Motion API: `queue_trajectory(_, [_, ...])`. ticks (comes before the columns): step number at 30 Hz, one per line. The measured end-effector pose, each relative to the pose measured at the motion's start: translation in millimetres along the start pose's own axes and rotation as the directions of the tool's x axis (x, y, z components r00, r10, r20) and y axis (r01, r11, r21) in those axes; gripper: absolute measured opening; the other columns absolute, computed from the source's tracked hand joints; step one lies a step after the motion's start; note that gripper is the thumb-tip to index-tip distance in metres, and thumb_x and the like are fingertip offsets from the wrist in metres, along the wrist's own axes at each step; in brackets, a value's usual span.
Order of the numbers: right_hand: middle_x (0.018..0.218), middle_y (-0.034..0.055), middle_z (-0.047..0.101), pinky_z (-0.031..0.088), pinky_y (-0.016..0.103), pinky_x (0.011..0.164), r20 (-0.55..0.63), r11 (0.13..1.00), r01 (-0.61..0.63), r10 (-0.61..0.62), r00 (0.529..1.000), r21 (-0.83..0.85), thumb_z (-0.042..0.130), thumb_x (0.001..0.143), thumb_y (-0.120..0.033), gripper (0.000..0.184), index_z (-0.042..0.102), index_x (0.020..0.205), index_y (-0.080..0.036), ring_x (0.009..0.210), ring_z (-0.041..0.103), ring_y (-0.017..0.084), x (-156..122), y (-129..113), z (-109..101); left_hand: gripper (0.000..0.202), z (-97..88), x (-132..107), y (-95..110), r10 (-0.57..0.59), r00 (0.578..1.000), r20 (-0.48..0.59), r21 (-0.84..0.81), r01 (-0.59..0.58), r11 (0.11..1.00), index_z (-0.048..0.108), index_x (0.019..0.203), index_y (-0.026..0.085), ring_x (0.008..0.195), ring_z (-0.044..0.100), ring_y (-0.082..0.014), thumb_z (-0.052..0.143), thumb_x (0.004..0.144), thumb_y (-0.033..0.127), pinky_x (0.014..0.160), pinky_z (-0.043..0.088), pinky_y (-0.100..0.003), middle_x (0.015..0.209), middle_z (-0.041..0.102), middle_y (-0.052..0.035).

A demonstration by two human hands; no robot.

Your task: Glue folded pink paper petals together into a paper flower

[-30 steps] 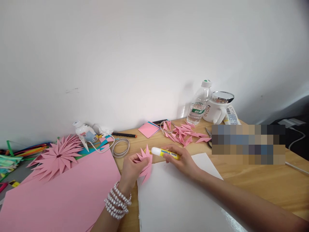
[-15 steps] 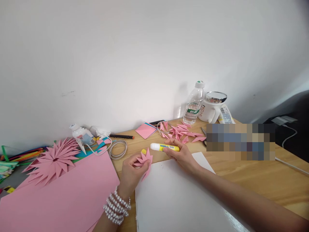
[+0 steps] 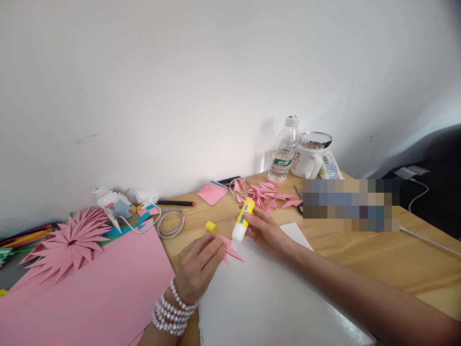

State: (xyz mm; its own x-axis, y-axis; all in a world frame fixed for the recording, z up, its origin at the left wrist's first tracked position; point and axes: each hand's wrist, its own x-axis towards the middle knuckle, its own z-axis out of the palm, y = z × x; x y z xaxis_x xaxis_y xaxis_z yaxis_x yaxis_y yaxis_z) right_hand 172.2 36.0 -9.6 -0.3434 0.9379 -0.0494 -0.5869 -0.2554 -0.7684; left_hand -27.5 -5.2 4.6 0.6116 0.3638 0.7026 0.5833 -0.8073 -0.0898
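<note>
My left hand (image 3: 199, 265), with a pearl bracelet on the wrist, pinches a folded pink paper piece (image 3: 230, 251) down on the edge of a white sheet (image 3: 266, 298). My right hand (image 3: 264, 231) grips a yellow and white glue stick (image 3: 242, 220), tilted with its white tip touching the pink piece. The yellow cap (image 3: 211, 227) lies on the wooden table just behind my left hand.
A large pink paper sheet (image 3: 90, 293) lies at left with a finished pink paper flower (image 3: 68, 242) behind it. Several folded pink petals (image 3: 270, 194), a stack of square papers (image 3: 212, 192), a coiled cable (image 3: 171, 222), a water bottle (image 3: 283, 151) and a white mug (image 3: 309, 161) stand near the wall.
My right hand has swung the glue stick from lying level to tip-down on the pink piece. My left hand has lowered that piece flat onto the white sheet. The camera drifted right.
</note>
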Motion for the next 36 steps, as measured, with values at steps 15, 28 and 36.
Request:
queue_trajectory(15, [0.069, -0.0049, 0.046, 0.028, 0.020, 0.047, 0.013, 0.980, 0.069, -0.067, 0.998, -0.185, 0.066, 0.072, -0.038, 0.030, 0.043, 0.078, -0.020, 0.051, 0.036, 0.005, 0.5, 5.1, -0.2, 0.019, 0.1, 6.8, 7.2, 0.094, 0.996, 0.013, 0.021, -0.094, 0.995, 0.060, 0.096, 0.008, 0.089, 0.062, -0.0223, 0.050, 0.080, 0.004, 0.071, 0.053, -0.033, 0.086, 0.070, -0.0091])
queue_trajectory(28, [0.061, -0.0069, 0.044, 0.026, 0.021, 0.043, -0.069, 0.963, 0.058, -0.079, 0.995, -0.261, 0.065, 0.070, -0.043, 0.036, 0.038, 0.077, -0.021, 0.045, 0.034, 0.005, 0.4, 5.7, 1.8, 0.021, 4.6, 1.5, 7.0, 0.066, 0.998, -0.013, 0.048, -0.065, 0.997, 0.061, 0.098, 0.010, 0.091, 0.063, -0.0220, 0.051, 0.080, 0.006, 0.071, 0.053, -0.032, 0.084, 0.070, -0.0092])
queue_trajectory(36, [0.064, -0.0068, 0.046, 0.029, 0.021, 0.043, -0.002, 0.951, 0.106, -0.111, 0.994, -0.290, 0.065, 0.072, -0.039, 0.033, 0.038, 0.081, -0.021, 0.047, 0.039, 0.005, 1.3, 9.3, -2.4, 0.020, 4.3, 1.6, 7.4, 0.090, 0.996, -0.002, 0.030, -0.089, 0.996, 0.061, 0.097, 0.008, 0.089, 0.063, -0.0224, 0.052, 0.079, 0.005, 0.070, 0.054, -0.033, 0.085, 0.070, -0.0099])
